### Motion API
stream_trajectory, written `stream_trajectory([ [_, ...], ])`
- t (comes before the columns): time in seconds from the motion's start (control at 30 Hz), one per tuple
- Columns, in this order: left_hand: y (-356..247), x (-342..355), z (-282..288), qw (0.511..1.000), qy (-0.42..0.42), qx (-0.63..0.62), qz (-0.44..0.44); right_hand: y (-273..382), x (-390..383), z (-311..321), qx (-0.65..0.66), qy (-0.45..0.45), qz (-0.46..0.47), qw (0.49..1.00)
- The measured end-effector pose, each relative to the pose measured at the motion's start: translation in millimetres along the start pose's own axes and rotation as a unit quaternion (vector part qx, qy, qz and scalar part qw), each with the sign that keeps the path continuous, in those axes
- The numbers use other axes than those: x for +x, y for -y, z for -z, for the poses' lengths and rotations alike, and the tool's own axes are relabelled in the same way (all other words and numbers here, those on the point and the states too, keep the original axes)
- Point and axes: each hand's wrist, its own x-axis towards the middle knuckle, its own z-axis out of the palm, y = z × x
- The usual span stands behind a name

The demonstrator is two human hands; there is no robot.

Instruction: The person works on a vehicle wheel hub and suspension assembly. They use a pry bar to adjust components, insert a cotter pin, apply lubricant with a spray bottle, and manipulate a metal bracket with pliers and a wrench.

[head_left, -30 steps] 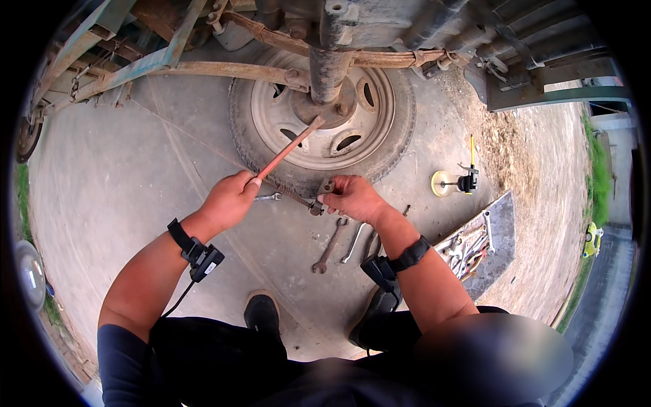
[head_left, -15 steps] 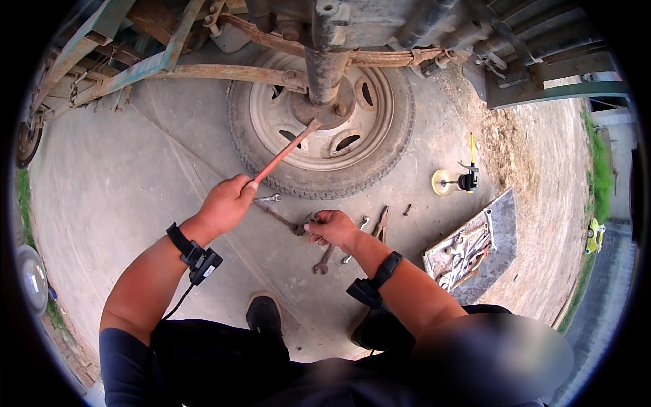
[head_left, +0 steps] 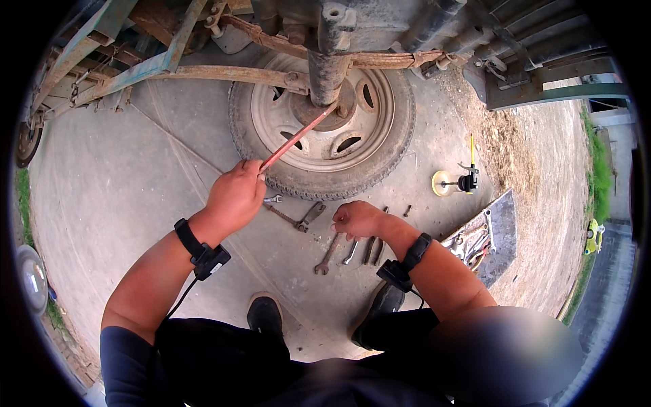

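Note:
My left hand (head_left: 235, 195) is closed round the lower end of a long reddish pry bar (head_left: 298, 140). The bar slants up and right over the wheel (head_left: 368, 163), its far tip at the hub beside the black axle tube (head_left: 328, 78). My right hand (head_left: 359, 220) hovers over tools on the concrete, fingers curled in; whatever they hold, if anything, is hidden. Just below it lie an open-ended wrench (head_left: 327, 258), a shiny spanner (head_left: 351, 252) and dark pliers (head_left: 371, 251). Left of it is a rusty threaded rod with a metal bracket (head_left: 312, 216).
A metal tray (head_left: 498, 254) of wrenches stands at right. Behind it sits a clear round container with a black pump-like top (head_left: 466, 182). A small bolt (head_left: 407, 211) lies on the floor. Rusty leaf springs (head_left: 224, 72) and frame beams (head_left: 163, 57) hang overhead. My shoes (head_left: 264, 313) are below.
The pry bar's tip has shifted right along the hub, and my left hand has risen slightly. My right hand has moved right, away from the bracket, which now shows.

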Motion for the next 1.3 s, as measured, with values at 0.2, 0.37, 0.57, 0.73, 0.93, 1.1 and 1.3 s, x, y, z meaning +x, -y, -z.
stream_trajectory([
  [0.2,2.7,-9.4,2.8,0.998,0.038,0.044,0.002,7.1,-63.9,82.0,-0.257,-0.039,0.049,0.964],
  [0.37,9.8,-18.6,1.5,0.999,0.039,0.014,0.019,5.8,-126.1,130.8,-0.218,-0.103,-0.001,0.971],
  [0.57,-10.1,-10.1,-3.4,0.994,0.071,-0.068,0.053,-28.6,-113.1,139.6,0.062,-0.17,0.016,0.983],
  [0.73,-28.7,-6.5,-7.6,0.945,0.122,-0.231,0.198,-21.7,-82.9,128.3,0.049,-0.141,0.057,0.987],
  [0.93,-107.3,-16.1,-58.4,0.774,0.035,-0.497,0.39,-17.1,-60.8,128.0,0.026,-0.109,0.096,0.989],
  [1.1,-158.3,-23.9,-110.7,0.703,-0.057,-0.574,0.416,-25.5,-56.1,131.4,0.075,-0.113,0.099,0.986],
  [1.3,-168.0,-22.5,-117.9,0.685,-0.067,-0.595,0.416,-48.0,-47.7,133.6,0.115,-0.117,0.09,0.982],
])
